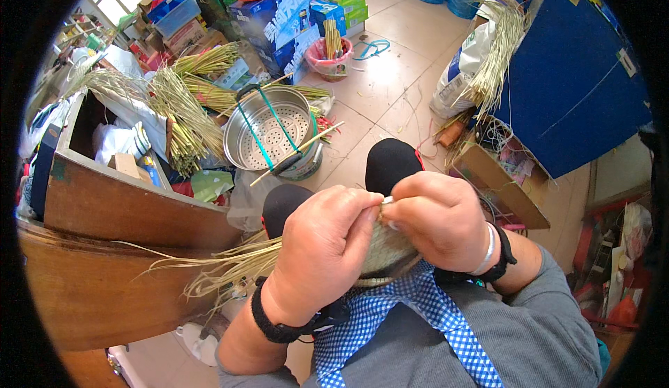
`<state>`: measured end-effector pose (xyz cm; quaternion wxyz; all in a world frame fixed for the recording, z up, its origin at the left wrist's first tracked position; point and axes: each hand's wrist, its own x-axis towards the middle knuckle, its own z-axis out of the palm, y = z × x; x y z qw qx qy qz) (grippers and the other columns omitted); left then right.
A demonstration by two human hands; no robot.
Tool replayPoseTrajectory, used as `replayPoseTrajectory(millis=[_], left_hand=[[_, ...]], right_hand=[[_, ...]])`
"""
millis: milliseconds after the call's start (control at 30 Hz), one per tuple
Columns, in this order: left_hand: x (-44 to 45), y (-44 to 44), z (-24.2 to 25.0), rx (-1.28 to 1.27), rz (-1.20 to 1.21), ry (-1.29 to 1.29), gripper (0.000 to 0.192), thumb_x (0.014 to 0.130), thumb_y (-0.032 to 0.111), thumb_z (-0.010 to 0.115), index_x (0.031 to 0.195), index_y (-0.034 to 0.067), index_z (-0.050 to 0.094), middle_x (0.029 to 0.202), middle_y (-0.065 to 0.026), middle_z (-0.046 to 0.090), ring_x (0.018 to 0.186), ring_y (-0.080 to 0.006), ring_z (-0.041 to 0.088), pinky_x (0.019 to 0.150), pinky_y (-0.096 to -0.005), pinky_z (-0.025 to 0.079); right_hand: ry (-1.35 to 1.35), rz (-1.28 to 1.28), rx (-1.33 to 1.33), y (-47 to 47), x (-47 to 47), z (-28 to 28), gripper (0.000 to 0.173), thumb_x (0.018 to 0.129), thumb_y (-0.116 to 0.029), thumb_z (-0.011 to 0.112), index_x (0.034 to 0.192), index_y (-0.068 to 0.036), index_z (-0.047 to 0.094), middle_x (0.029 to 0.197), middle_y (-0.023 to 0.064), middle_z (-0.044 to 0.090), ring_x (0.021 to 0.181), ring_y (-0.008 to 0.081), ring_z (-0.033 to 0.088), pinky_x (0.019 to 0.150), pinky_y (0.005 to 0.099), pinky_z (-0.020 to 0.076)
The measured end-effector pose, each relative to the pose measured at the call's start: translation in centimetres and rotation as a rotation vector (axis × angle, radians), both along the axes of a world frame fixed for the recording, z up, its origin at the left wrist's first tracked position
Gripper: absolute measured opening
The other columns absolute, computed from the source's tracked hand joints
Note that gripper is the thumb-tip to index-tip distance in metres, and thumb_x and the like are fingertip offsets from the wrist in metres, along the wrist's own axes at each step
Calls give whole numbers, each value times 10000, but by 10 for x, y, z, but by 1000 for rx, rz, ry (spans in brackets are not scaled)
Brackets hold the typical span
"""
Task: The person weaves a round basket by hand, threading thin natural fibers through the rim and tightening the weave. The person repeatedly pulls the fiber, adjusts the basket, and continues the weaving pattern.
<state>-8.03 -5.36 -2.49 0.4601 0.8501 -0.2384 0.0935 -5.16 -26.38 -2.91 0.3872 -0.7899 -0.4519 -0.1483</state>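
My left hand (326,239) pinches the upper edge of a woven straw piece (387,255) that rests over my lap. Close against it, my right hand (441,218) grips the same edge with thumb and forefinger. A small whitish bit (388,200) shows between the fingertips; whether it is straw or a finger covering is unclear. Long loose straw strands (235,262) fan out to the left from beneath my left hand. Much of the weave is hidden by both hands. A blue-checked apron (360,330) lies under the piece.
Ahead stands a steel steamer pot (269,121) with a stick across its handles. Straw bundles (183,111) lean by a wooden drawer (130,194) at left. A pink basket (329,61) holds cut stalks. At right are a white sack (462,69), a cardboard box (502,184) and a blue panel (569,74).
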Motion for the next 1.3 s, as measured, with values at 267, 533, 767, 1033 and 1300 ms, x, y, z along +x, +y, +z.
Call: replayPoseTrajectory(millis=[267,533,767,1033,1300], left_hand=[[-21,-6,26,178,-266,-260,326,763,25,677,1082,-11,623,872,-143,594,761,-331,606,666,-393,517],[-33,-33,33,403,-445,-425,352,753,131,659,1081,3,666,913,-99,628,738,-222,612,650,-345,525],[-25,-23,39,550,-418,-357,350,769,134,666,1107,40,654,856,-71,609,721,-224,622,619,-325,507],[-34,162,24,-521,683,-308,376,957,369,589,1064,12,642,1102,-113,669,1018,-247,634,910,-382,498],[-75,248,23,-475,1050,-368,268,1000,226,536,1110,-11,595,1183,-127,620,1059,-236,613,920,-390,505]], right_hand=[[489,201,-208,-24,22,55,141,917,-152,679,933,-12,694,838,120,653,823,250,645,713,343,504],[1459,631,-309,-24,28,-5,228,1015,-243,552,891,-69,632,711,-60,511,633,39,469,569,209,396],[1539,304,746,5,96,0,180,1051,-211,484,1034,-64,587,848,23,589,676,120,567,589,286,488],[1310,247,850,-76,145,-138,138,1028,-229,553,996,-97,574,610,-112,350,462,20,322,392,192,255],[995,-1350,747,-430,19,-262,191,949,-334,637,1016,-156,616,648,-61,468,493,67,359,435,238,257]])
